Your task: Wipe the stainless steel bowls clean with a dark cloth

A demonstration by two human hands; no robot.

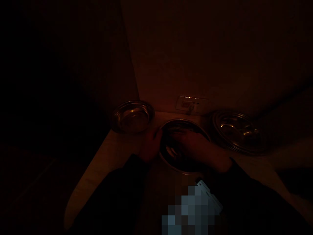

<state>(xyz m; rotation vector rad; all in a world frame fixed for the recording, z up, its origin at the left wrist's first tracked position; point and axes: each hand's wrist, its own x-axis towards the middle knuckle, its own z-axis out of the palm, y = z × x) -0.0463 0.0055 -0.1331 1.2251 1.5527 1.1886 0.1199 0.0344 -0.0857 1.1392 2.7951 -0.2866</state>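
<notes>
At the far middle of the pale wooden tabletop [107,155], a round, shiny metal bowl [182,119] is touched at its left rim by the left hand [150,147] and apparently worked inside by the right hand [193,142], both grips too dark to tell, with steady bracing called for next.

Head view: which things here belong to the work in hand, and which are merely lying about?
In use:
- middle bowl
- left hand, at its rim
- right hand, inside it

Apparently just lying about:
- metal basin, at left
- metal dishware, at right
</notes>
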